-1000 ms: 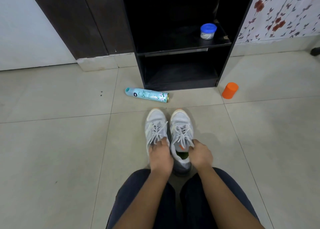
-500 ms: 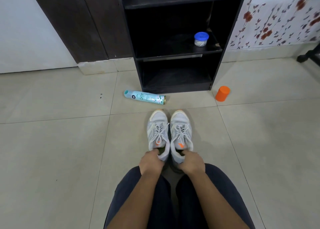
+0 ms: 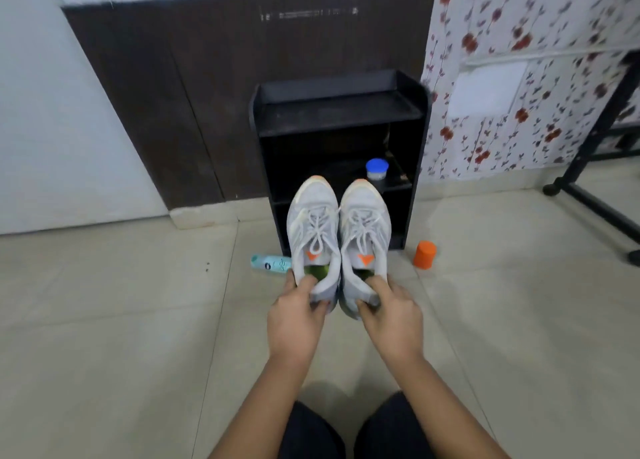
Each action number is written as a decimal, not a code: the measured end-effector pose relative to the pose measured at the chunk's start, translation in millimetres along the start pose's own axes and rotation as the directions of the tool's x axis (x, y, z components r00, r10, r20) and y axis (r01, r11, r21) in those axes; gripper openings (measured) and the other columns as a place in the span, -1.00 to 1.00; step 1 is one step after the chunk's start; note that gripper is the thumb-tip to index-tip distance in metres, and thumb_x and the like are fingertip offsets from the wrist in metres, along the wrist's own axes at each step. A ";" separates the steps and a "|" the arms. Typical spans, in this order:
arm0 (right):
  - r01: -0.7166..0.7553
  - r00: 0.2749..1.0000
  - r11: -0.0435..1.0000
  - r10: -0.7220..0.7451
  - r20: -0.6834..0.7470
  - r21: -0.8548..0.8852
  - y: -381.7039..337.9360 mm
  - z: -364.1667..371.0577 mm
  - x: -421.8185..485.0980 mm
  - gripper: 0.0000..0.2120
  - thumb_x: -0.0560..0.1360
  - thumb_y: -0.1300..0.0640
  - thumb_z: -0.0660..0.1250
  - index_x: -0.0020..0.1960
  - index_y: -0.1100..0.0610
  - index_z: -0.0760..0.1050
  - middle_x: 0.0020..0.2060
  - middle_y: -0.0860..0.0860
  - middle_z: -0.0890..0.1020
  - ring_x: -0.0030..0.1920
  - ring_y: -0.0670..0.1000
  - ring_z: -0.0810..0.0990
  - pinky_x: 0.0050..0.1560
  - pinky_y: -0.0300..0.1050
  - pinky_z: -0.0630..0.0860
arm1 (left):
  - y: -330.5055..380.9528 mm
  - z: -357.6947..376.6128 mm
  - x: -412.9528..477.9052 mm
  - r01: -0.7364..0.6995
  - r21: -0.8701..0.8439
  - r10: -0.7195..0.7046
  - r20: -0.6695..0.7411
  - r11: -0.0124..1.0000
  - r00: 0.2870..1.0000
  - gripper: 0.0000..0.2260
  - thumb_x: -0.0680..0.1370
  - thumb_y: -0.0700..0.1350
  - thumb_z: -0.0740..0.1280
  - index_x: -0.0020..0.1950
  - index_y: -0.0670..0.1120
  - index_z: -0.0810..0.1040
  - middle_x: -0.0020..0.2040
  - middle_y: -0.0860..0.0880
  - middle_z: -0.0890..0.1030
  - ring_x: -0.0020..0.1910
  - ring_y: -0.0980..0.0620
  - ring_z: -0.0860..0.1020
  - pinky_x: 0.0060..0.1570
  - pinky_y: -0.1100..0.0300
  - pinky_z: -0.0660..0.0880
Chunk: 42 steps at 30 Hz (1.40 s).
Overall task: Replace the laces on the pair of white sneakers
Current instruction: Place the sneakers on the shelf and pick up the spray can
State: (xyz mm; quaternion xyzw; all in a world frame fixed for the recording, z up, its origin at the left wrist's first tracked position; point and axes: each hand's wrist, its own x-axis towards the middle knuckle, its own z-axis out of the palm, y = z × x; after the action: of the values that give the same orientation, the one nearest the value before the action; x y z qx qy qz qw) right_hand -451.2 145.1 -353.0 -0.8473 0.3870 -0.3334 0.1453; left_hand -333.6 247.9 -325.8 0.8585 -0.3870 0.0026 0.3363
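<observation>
- Your black shelf unit [image 3: 341,112] holds a small blue-lidded jar [image 3: 377,169] on its middle shelf; its contents cannot be told
- An orange container [image 3: 424,254] stands on the floor beside the unit; a pale spray can [image 3: 270,263] lies at the other side
- Your left hand [image 3: 298,314] grips the left sneaker [image 3: 311,198] by its heel, fingers curled
- Your right hand [image 3: 391,316] grips the right sneaker [image 3: 367,202] by its heel likewise
- You hold both sneakers side by side in front of the unit, laces [image 3: 317,233] threaded
</observation>
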 end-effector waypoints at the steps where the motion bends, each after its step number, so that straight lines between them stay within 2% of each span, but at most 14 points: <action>1: 0.042 0.998 0.999 -0.041 -0.049 0.013 -8.0 -11.2 22.4 -0.62 0.24 0.18 0.51 -0.05 0.01 0.41 -0.21 0.01 0.56 -0.24 0.12 0.54 -0.37 -0.20 0.28 | 13.5 -14.7 16.6 -0.025 -0.012 0.025 -0.043 1.000 0.999 -0.83 0.44 -0.05 0.42 -0.04 -0.03 0.49 0.10 0.04 0.52 -0.18 -0.09 0.56 -0.33 0.17 0.27; 4: 0.155 0.982 0.988 -0.151 -0.109 0.022 -25.9 -32.8 74.4 -0.60 0.31 0.16 0.48 0.06 0.02 0.38 -0.13 0.04 0.58 -0.19 0.16 0.53 -0.30 -0.11 0.35 | 40.3 -50.6 58.0 -0.079 0.024 0.081 -0.125 0.997 0.989 -0.72 0.45 -0.04 0.41 0.13 0.00 0.48 0.04 -0.05 0.57 -0.12 -0.17 0.56 -0.30 0.12 0.29; 7: 0.193 0.976 0.981 -0.190 -0.102 0.026 -36.8 -42.5 120.2 -0.62 0.40 0.12 0.43 0.17 0.05 0.42 -0.06 0.01 0.58 -0.12 0.12 0.52 -0.26 -0.11 0.36 | 52.8 -72.9 98.7 -0.153 0.031 0.156 -0.174 0.988 0.972 -0.67 0.46 -0.04 0.41 0.19 0.02 0.45 0.01 -0.06 0.56 -0.12 -0.15 0.55 -0.27 0.09 0.37; 10: 0.219 0.973 0.974 -0.213 -0.093 0.061 -48.4 -48.7 171.3 -0.58 0.44 0.11 0.40 0.25 0.05 0.37 -0.17 0.00 0.54 -0.14 0.11 0.50 -0.27 -0.07 0.38 | 58.1 -86.3 144.1 -0.182 0.090 0.197 -0.189 0.979 0.962 -0.61 0.47 -0.02 0.40 0.27 0.07 0.41 0.01 -0.01 0.53 -0.08 -0.09 0.55 -0.23 0.11 0.37; 12: 0.218 0.975 0.974 -0.214 -0.064 0.066 -57.1 -49.6 210.2 -0.58 0.47 0.10 0.37 0.28 0.05 0.32 -0.26 -0.04 0.48 -0.19 0.10 0.50 -0.31 -0.07 0.36 | 62.1 -94.2 178.9 -0.180 0.161 0.209 -0.182 0.970 0.961 -0.65 0.48 -0.02 0.39 0.22 0.02 0.40 -0.01 -0.02 0.54 -0.07 -0.10 0.56 -0.24 0.12 0.31; 15: 0.195 0.981 0.978 -0.196 0.008 0.073 -67.7 -45.5 264.4 -0.57 0.51 0.08 0.32 0.32 0.06 0.24 -0.32 -0.02 0.48 -0.26 0.08 0.54 -0.37 -0.10 0.31 | 65.0 -103.1 230.0 -0.161 0.202 0.196 -0.165 0.966 0.967 -0.70 0.50 -0.04 0.35 0.18 -0.01 0.37 -0.09 -0.03 0.57 -0.10 -0.12 0.57 -0.25 0.13 0.32; 19: 0.168 0.980 0.980 -0.178 0.091 0.108 -78.6 -34.0 320.7 -0.51 0.54 0.10 0.28 0.40 0.01 0.17 -0.25 0.03 0.53 -0.23 0.10 0.55 -0.32 -0.05 0.43 | 65.8 -107.3 286.6 -0.133 0.214 0.160 -0.116 0.968 0.980 -0.73 0.51 -0.10 0.32 0.16 0.01 0.36 -0.07 -0.06 0.57 -0.08 -0.15 0.56 -0.22 0.10 0.36; 22: 0.093 0.989 0.985 -0.108 0.100 0.145 -80.5 -15.9 348.6 -0.31 0.55 0.08 0.29 0.53 0.02 -0.04 -0.31 0.00 0.51 -0.25 0.06 0.53 -0.29 -0.08 0.41 | 61.7 -98.1 313.7 -0.126 0.219 0.149 -0.091 0.968 0.985 -0.70 0.53 -0.15 0.26 0.23 0.00 0.32 -0.05 -0.09 0.55 -0.05 -0.16 0.56 -0.18 0.06 0.42; 24: 0.012 0.993 0.988 -0.030 0.116 0.156 -79.7 -4.9 363.2 -0.23 0.56 0.03 0.29 0.56 0.10 -0.13 -0.21 0.08 0.58 -0.19 0.07 0.56 -0.26 -0.13 0.38 | 59.3 -92.9 324.5 -0.113 0.204 0.136 -0.105 0.972 0.985 -0.66 0.55 -0.15 0.24 0.31 0.00 0.28 0.00 -0.10 0.54 -0.04 -0.16 0.56 -0.17 0.08 0.41; 27: -0.042 0.994 0.987 0.025 0.107 0.156 -77.5 10.1 380.0 -0.32 0.55 -0.01 0.29 0.53 0.15 0.04 0.01 0.16 0.60 0.01 0.15 0.58 -0.17 -0.11 0.37 | 57.0 -88.6 337.6 -0.102 0.175 0.124 -0.119 0.979 0.985 -0.61 0.57 -0.12 0.24 0.37 0.00 0.24 0.07 -0.12 0.54 0.00 -0.18 0.55 -0.14 0.07 0.42; 31: -0.015 0.997 0.986 0.002 0.076 0.165 -76.4 20.6 387.7 -0.40 0.52 -0.03 0.32 0.45 0.15 0.19 0.01 0.13 0.61 0.04 0.14 0.57 -0.16 -0.11 0.38 | 54.2 -88.0 347.0 -0.107 0.160 0.127 -0.119 0.981 0.985 -0.60 0.57 -0.13 0.24 0.39 0.00 0.24 0.09 -0.12 0.54 0.01 -0.19 0.55 -0.16 0.09 0.37; 34: -0.022 0.997 0.986 0.009 0.079 0.166 -74.0 19.1 386.9 -0.41 0.51 -0.06 0.33 0.43 0.16 0.24 0.03 0.12 0.62 0.04 0.13 0.58 -0.12 -0.07 0.46 | 50.4 -87.0 350.6 -0.115 0.122 0.130 -0.126 0.986 0.983 -0.51 0.56 -0.12 0.26 0.46 0.06 0.19 0.10 -0.13 0.55 0.04 -0.19 0.55 -0.07 0.03 0.43; 39: -0.034 0.990 0.955 -0.008 0.141 0.293 -69.6 8.9 376.9 -0.56 0.48 -0.04 0.39 0.25 0.16 0.41 0.02 0.07 0.61 0.03 0.09 0.59 -0.04 -0.02 0.53 | 46.6 -82.7 337.2 -0.101 -0.080 0.090 -0.130 0.992 0.987 -0.30 0.57 -0.11 0.31 0.55 0.16 -0.05 0.28 -0.13 0.50 0.10 -0.13 0.56 -0.07 0.15 0.41; 42: -0.084 0.996 0.895 0.076 0.036 0.438 -65.3 8.0 343.1 -0.63 0.52 0.03 0.35 0.25 0.18 0.46 0.05 0.05 0.61 0.08 0.07 0.58 0.04 -0.05 0.50 | 33.7 -69.7 306.5 -0.134 -0.240 0.061 -0.290 0.962 0.955 -0.33 0.54 -0.09 0.35 0.54 0.08 0.05 0.35 -0.04 0.46 0.26 -0.06 0.47 0.09 0.17 0.42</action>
State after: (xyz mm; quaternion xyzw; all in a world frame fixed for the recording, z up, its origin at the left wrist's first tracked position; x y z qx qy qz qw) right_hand -245.3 -70.2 -170.7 -0.7790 0.3352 -0.3984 0.3495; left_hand -123.6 69.2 -171.3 0.7784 -0.3748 0.0906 0.4954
